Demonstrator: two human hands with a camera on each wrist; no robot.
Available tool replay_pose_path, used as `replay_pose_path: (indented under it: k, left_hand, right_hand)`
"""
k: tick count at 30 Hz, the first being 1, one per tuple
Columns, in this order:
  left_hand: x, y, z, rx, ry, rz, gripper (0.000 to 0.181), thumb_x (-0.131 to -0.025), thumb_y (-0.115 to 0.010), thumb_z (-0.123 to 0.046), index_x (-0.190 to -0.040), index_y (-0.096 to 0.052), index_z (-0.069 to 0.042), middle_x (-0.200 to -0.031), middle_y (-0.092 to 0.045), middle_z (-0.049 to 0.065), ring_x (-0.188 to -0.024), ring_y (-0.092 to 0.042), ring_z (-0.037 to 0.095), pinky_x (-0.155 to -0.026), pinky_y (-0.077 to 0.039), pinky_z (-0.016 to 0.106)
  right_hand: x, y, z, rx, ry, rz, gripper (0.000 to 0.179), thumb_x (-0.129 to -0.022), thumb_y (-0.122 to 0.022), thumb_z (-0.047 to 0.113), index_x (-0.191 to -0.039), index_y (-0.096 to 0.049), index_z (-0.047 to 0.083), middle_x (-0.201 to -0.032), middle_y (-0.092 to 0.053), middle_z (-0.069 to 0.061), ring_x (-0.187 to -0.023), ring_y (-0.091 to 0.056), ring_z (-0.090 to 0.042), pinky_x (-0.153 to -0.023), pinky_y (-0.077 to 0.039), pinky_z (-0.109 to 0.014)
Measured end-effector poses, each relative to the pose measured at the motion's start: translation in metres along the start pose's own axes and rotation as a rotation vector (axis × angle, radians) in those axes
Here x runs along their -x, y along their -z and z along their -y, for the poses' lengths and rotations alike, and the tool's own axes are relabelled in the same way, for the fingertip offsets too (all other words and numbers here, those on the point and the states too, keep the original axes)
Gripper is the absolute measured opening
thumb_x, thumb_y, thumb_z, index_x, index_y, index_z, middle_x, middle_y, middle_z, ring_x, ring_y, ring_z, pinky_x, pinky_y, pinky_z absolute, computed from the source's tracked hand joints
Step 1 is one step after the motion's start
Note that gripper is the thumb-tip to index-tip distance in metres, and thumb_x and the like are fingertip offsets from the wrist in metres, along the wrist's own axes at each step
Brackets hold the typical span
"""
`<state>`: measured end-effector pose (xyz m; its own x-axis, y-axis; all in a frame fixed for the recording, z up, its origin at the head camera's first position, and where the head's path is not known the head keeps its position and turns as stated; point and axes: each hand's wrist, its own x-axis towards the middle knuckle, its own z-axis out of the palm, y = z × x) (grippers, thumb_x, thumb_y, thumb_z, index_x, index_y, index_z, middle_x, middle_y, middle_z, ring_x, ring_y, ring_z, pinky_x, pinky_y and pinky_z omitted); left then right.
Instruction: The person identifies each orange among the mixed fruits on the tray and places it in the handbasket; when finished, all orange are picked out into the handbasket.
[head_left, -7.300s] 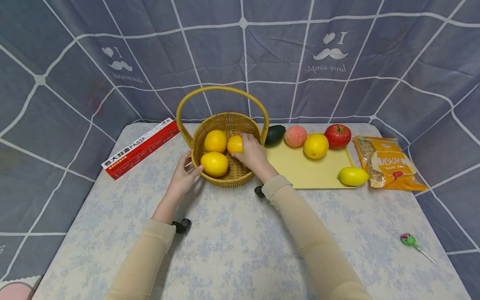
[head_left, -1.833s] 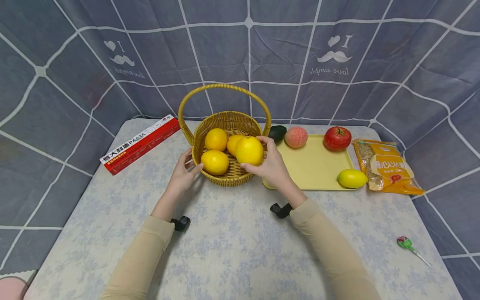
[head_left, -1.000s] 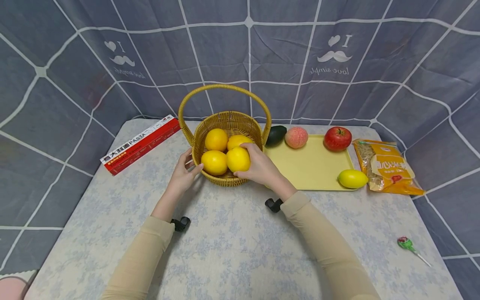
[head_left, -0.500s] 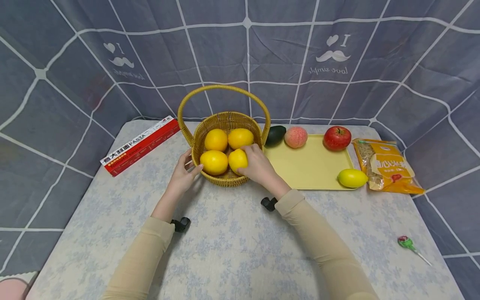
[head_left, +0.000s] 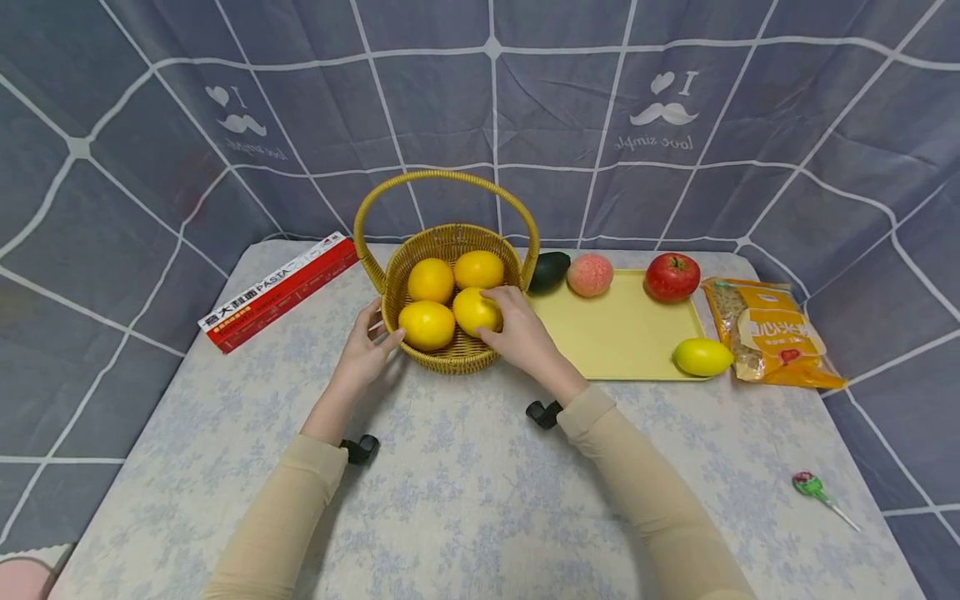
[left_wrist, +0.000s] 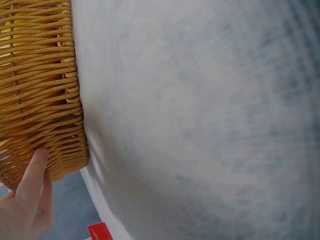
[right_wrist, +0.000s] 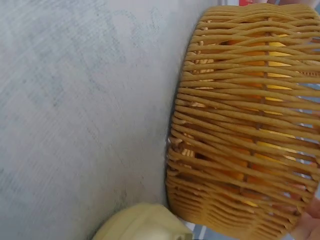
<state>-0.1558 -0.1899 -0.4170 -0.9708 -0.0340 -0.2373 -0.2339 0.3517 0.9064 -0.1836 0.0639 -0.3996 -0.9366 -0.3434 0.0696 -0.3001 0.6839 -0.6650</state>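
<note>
In the head view a wicker basket [head_left: 438, 362] with a tall arched handle stands at the table's middle. My left hand [head_left: 363, 350] holds its left side, thumb at the rim and fingers along the outside. In the left wrist view a finger [left_wrist: 34, 172] lies against the weave. My right hand [head_left: 521, 333] reaches over the right rim and grips a yellow citrus fruit [head_left: 474, 312], partly covering its right side. Around it in the basket sit an orange [head_left: 431, 281], a yellow fruit [head_left: 427, 326] at front left and another yellow fruit [head_left: 479, 270] behind.
A yellow tray [head_left: 622, 354] right of the basket carries a red apple [head_left: 672, 277] and a lemon [head_left: 702, 357]; a peach [head_left: 590, 275] and an avocado [head_left: 550, 272] lie by its back left. Also present: pasta box [head_left: 277, 292], orange food bag [head_left: 776, 333], lollipop [head_left: 813, 487].
The yellow citrus fruit has gone from the tray, over the rim, into the basket's front right in my right hand. The fruit behind it shifted. My left hand has stayed at the basket.
</note>
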Motion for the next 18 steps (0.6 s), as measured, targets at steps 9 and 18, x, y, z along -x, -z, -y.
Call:
replay_pose_path:
  k: [9, 18]
  left_hand:
    - [0.0, 0.002, 0.002, -0.025, 0.0, -0.002, 0.078, -0.101, -0.056, -0.025, -0.16, -0.006, -0.018, -0.16, -0.023, 0.015, -0.146, -0.03, 0.033, -0.111, -0.042, 0.048]
    - [0.014, 0.009, -0.004, -0.066, -0.075, -0.073, 0.068, -0.103, -0.052, -0.029, -0.158, -0.018, -0.01, -0.16, -0.027, 0.014, -0.145, -0.034, 0.032, -0.112, -0.04, 0.049]
  right_hand:
    - [0.018, 0.02, -0.006, -0.09, 0.009, -0.097, 0.043, -0.094, -0.067, 0.024, -0.135, -0.058, 0.012, -0.14, -0.05, -0.01, -0.13, -0.049, -0.03, -0.108, -0.043, -0.048]
    - [0.038, 0.053, -0.03, -0.132, -0.003, -0.219, 0.04, -0.094, -0.066, 0.016, -0.132, -0.059, 0.005, -0.131, -0.056, -0.016, -0.124, -0.053, -0.034, -0.109, -0.044, -0.047]
